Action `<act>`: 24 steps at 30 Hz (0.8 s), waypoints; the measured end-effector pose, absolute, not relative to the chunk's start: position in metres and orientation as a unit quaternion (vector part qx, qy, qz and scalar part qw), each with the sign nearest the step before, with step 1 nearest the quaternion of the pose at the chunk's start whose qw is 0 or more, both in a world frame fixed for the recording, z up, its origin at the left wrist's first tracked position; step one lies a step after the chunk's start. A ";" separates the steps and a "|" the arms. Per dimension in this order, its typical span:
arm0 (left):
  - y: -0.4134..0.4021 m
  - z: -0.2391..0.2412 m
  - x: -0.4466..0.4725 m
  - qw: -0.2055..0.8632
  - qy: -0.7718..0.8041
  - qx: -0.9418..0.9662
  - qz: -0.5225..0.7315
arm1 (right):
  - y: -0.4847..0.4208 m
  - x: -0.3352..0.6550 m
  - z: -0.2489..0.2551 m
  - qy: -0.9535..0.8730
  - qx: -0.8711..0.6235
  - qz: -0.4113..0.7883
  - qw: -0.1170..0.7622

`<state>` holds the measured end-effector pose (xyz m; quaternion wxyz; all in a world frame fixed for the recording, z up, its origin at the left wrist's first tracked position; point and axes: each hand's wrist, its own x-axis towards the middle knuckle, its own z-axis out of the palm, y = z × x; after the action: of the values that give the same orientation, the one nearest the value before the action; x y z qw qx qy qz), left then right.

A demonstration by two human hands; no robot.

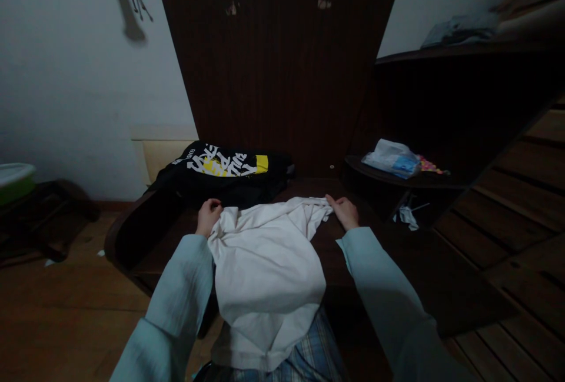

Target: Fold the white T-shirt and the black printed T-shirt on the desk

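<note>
Two hands on a white cloth point(269, 267) at the bench point(152, 252)

A tall dark panel point(282, 76) rose behind the bench, and a shelf point(366, 179) curved out at its right end. The white cloth reached over the bench's front edge and drooped before it; whether its upper part rested on the wood could not be told. Its long axis seemed to run from the bench toward the person, across the line between the hands. A black cloth point(225, 165), lettering showing, lay at the bench's back left, just beyond the white one. A pack point(391, 158) sat on the shelf, to the bench's right.

The left hand point(209, 217), over the bench's left half, had its fingers curled in, apparently pinching the upper left corner. The right hand point(345, 212), right of the bench's middle, pinched the upper right corner at its fingertips. Both hands touched the white cloth, but its bulk hung nearer the left; only a narrow bunched strip stretched to the right.
</note>
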<state>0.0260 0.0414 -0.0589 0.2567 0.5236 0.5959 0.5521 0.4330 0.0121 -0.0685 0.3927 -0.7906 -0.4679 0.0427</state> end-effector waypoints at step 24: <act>0.029 -0.062 0.045 0.280 0.541 0.690 0.390 | 0.006 0.383 -0.075 -0.597 -0.535 0.287 0.524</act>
<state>0.0450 0.0290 -0.0617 0.2801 0.6902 0.5413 0.3901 0.3834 0.0062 -0.0747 0.5245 -0.5355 -0.5966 0.2869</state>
